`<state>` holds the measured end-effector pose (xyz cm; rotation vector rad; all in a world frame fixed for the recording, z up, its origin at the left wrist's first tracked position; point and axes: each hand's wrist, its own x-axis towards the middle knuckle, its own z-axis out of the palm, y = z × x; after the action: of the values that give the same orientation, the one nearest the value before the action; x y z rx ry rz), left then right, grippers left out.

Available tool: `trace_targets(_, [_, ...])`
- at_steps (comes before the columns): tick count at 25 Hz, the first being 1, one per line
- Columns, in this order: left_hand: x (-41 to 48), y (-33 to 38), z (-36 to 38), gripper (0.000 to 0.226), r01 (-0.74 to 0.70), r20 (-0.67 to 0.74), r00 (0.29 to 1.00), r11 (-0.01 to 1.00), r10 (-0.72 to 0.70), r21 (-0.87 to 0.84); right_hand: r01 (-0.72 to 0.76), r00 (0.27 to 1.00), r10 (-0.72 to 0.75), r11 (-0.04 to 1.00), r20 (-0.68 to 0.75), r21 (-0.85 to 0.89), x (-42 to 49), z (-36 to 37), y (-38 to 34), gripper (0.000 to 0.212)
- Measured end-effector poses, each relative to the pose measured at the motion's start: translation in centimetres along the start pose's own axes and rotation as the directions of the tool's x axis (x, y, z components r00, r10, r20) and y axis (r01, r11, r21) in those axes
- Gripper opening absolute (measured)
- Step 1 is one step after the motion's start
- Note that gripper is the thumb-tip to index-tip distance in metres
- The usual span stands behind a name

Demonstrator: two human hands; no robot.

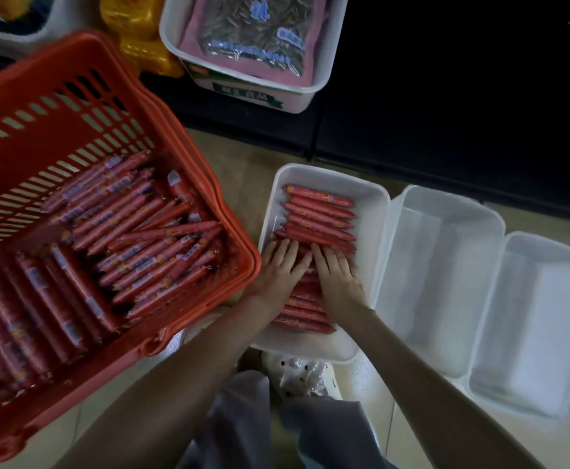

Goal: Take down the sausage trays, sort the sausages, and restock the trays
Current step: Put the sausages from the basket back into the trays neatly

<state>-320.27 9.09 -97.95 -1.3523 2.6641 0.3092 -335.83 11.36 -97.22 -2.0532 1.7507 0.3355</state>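
Observation:
A white tray on the floor holds a row of thin red sausages lying crosswise. My left hand and my right hand lie side by side, fingers straight, pressing flat on the sausages in the tray's middle. More sausages show below my hands near the tray's front end. A red plastic basket at the left is filled with many loose red sausages, thin ones on top and thicker ones toward the near left.
Two white trays with nothing in them stand right of the filled tray. A white bin with a pink snack bag sits at the back on a dark shelf base. Yellow packets lie behind the basket. My knees and a white shoe are below.

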Motion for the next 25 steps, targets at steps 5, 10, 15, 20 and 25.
trace_targets(5, [-0.4,0.2,1.4,0.099,-0.004,0.222,0.975,0.998,-0.008,0.055,0.0,0.997,0.003,0.999,0.071,-0.048,-0.6,1.4,-0.2,0.117])
trace_targets(10, [-1.0,0.5,2.3,0.063,0.005,0.109,0.994,0.982,-0.026,0.189,-0.039,0.999,0.042,0.993,0.029,-0.109,-1.5,2.3,-0.6,0.115])
trace_targets(15, [-1.0,0.8,3.0,0.055,0.019,-0.082,0.997,0.993,-0.01,0.114,-0.027,1.0,0.028,0.993,0.009,-0.116,-0.6,2.4,-0.4,0.108])
trace_targets(20, [-1.2,1.2,-2.3,0.058,0.086,-0.148,0.984,0.993,-0.097,-0.077,-0.087,0.985,0.09,0.996,0.145,-0.023,1.7,-0.4,0.0,0.096])
trace_targets(25, [-4.7,1.6,-15.5,0.037,-0.028,-0.334,0.932,0.89,-0.141,-0.454,0.038,0.996,-0.01,0.939,-0.085,0.342,1.5,-8.5,-3.3,0.078])
